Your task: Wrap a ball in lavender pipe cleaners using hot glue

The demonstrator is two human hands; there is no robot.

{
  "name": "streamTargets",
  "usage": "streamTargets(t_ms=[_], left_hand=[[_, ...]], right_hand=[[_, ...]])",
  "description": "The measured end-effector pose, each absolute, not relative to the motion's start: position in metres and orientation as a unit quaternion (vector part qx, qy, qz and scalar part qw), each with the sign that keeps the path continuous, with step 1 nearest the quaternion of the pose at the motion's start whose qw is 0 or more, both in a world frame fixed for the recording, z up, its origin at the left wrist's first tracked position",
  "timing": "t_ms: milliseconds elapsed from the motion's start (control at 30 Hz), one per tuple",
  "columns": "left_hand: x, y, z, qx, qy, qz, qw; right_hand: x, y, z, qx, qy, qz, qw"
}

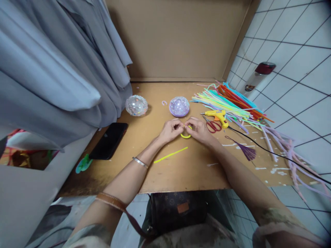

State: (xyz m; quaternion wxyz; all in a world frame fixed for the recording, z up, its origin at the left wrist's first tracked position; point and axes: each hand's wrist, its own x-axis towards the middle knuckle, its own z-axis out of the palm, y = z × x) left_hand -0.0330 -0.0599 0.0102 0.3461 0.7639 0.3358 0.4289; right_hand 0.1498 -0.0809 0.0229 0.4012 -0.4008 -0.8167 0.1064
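Note:
My left hand (171,131) and my right hand (198,129) meet near the middle of the table, fingers pinched together. Between them they hold a yellow pipe cleaner (185,136) bent into a loop, its ends hidden by my fingertips. A second, straight yellow pipe cleaner (170,155) lies on the wood just in front of my hands. Beyond my hands sits a round, clear purple-tinted ball or bowl (179,106). Beside it rests a small pale curved piece of pipe cleaner (164,102). Farther left stands a clear round ball (136,105) with coloured specks.
Right of my hands lie red-handled scissors (213,126), a yellow glue gun (216,116) with a black cord, and a purple tassel (245,151). Many coloured pipe cleaners (227,101) are piled behind. A black phone (109,141) lies left, near a grey curtain (64,62).

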Motion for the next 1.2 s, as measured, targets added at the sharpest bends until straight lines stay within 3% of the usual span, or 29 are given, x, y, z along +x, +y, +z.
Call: streamTargets(t_ms=[300, 567, 733, 900, 1000, 1100, 1200], left_hand=[[-0.031, -0.059, 0.008, 0.761, 0.346, 0.396, 0.380], [-0.034, -0.065, 0.010, 0.851, 0.331, 0.375, 0.160], [-0.036, -0.062, 0.008, 0.869, 0.322, 0.358, 0.109], [-0.035, -0.058, 0.006, 0.870, 0.315, 0.359, 0.123], [-0.032, -0.056, 0.003, 0.840, 0.324, 0.403, 0.164], [-0.029, -0.055, 0.002, 0.788, 0.346, 0.464, 0.210], [-0.028, -0.054, 0.005, 0.733, 0.380, 0.508, 0.246]], right_hand=[[0.153, -0.079, 0.021, -0.392, -0.838, 0.058, 0.375], [0.155, -0.078, 0.022, -0.435, -0.827, 0.098, 0.342], [0.156, -0.077, 0.020, -0.453, -0.820, 0.089, 0.338], [0.156, -0.077, 0.017, -0.458, -0.810, 0.134, 0.342], [0.156, -0.077, 0.019, -0.459, -0.778, 0.159, 0.397], [0.157, -0.078, 0.023, -0.475, -0.737, 0.124, 0.465], [0.156, -0.081, 0.026, -0.471, -0.752, 0.066, 0.456]])
